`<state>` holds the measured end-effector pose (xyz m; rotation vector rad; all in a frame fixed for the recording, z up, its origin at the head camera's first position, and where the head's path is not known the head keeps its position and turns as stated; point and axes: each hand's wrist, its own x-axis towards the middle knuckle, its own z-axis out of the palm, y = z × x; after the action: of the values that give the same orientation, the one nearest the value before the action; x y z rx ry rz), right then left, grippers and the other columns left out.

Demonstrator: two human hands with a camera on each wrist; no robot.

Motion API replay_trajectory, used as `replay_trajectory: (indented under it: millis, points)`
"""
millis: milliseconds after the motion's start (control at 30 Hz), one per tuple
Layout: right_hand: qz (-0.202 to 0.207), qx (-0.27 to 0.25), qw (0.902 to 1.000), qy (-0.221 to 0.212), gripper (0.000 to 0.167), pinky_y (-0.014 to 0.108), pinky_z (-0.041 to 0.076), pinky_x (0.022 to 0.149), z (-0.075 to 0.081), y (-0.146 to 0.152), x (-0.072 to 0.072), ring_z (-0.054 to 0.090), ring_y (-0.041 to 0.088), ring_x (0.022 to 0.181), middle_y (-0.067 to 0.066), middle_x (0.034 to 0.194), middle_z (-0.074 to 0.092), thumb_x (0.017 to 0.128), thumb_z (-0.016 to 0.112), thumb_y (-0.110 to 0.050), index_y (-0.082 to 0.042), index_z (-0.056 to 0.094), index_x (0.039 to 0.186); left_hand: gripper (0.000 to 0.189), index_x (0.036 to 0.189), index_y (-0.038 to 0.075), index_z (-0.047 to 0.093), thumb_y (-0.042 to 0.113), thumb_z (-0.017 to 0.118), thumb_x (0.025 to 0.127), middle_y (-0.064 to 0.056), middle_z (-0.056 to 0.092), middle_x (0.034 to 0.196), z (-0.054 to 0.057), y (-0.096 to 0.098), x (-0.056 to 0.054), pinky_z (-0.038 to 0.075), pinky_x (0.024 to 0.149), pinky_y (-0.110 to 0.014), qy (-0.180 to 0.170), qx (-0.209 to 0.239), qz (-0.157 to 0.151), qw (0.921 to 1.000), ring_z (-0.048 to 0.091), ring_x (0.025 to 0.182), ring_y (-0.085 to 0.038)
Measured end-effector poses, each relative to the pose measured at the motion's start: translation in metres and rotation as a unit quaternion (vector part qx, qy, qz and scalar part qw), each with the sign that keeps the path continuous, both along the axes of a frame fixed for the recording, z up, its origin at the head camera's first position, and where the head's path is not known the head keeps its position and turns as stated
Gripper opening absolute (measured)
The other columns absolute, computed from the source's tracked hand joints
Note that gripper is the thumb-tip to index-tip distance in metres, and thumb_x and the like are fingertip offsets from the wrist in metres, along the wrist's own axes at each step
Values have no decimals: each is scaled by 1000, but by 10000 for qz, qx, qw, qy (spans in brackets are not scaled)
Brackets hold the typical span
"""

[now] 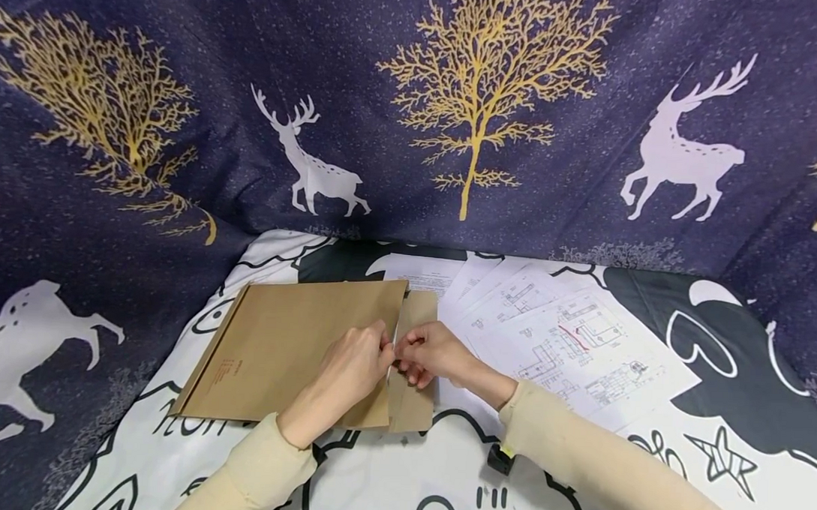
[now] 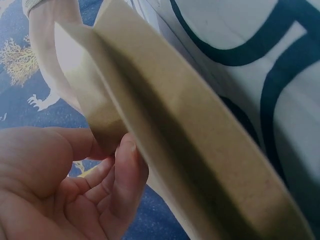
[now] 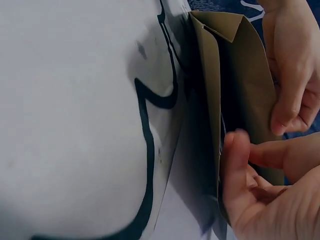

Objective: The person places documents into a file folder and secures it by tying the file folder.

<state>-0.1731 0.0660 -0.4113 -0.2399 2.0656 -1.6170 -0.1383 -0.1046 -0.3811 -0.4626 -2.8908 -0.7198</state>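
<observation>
A brown kraft-paper document folder lies flat, its mouth along the right side and an end flap folded out. My left hand pinches the upper edge of the mouth between thumb and finger; the left wrist view shows this hand at the creased edge. Close against it, my right hand has its fingers bent at the mouth. In the right wrist view that hand reaches to the inner side of the flap; I cannot tell whether its fingertips pinch anything. A thin white edge shows between the hands.
Several printed sheets, some with technical drawings, lie spread and overlapping to the right of the folder. A small black object sits below the right forearm. The patterned cloth covers the surface, and a dark curtain hangs behind.
</observation>
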Motion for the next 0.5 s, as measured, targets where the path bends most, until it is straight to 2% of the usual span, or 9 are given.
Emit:
replay_trajectory:
  millis: [133, 267, 400, 500]
  points:
    - [-104, 552, 9972, 499, 8, 24, 50, 48, 2, 8, 3, 59, 13, 55, 10, 78, 68, 97, 64, 0, 3, 71, 100, 14, 82, 9, 60, 5, 71, 90, -1, 58, 66, 1, 0, 0, 45, 50, -33, 47, -5, 2, 10000, 54, 56, -15]
    - [-71, 820, 9920, 952, 8, 29, 54, 51, 2, 18, 6, 59, 14, 61, 8, 79, 67, 96, 65, -1, 1, 72, 99, 15, 81, 9, 60, 4, 71, 89, 0, 57, 65, 1, 0, 0, 44, 50, -33, 111, 9, -12, 9999, 54, 55, -16]
    - [94, 1063, 9820, 1556, 8, 32, 55, 54, 3, 29, 10, 61, 16, 67, 6, 80, 67, 96, 65, -3, -1, 73, 99, 16, 80, 10, 59, 5, 71, 90, 0, 56, 64, 1, 0, 0, 43, 50, -33, 110, -12, 25, 9999, 55, 56, -16]
    - [219, 1227, 9698, 2097, 9, 29, 53, 59, 4, 38, 13, 61, 14, 71, 3, 84, 69, 96, 65, -3, -1, 74, 99, 16, 80, 11, 59, 6, 71, 90, 0, 56, 64, 1, 0, 0, 44, 50, -34, 70, -25, 56, 10000, 55, 56, -16]
